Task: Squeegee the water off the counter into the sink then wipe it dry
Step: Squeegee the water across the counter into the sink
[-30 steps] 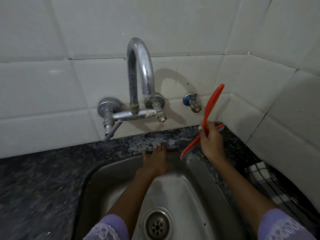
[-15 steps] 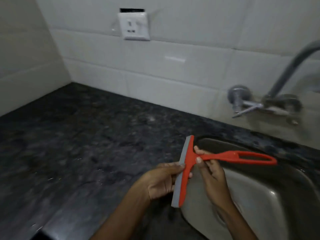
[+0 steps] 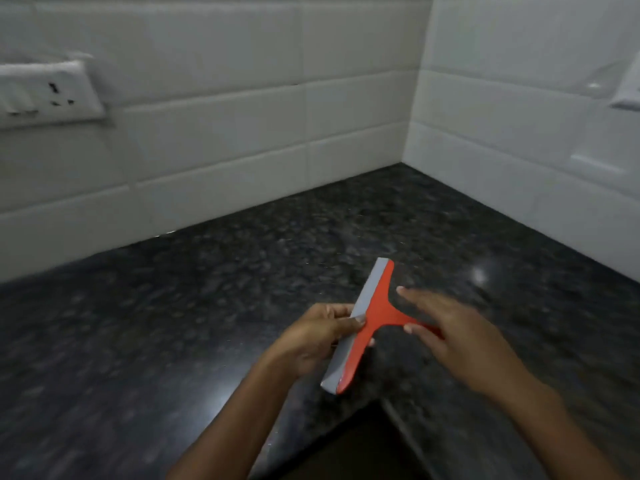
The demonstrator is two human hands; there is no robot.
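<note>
Orange squeegee [image 3: 375, 315] now hangs over the granite counter [image 3: 207, 306], away from the sink; my left hand [image 3: 317, 336] pinches its blade, my right hand [image 3: 446, 329] rests loosely on the handle, ready for a stroke.

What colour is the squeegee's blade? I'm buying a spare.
Grey, on an orange squeegee; the head view shows it.
</note>
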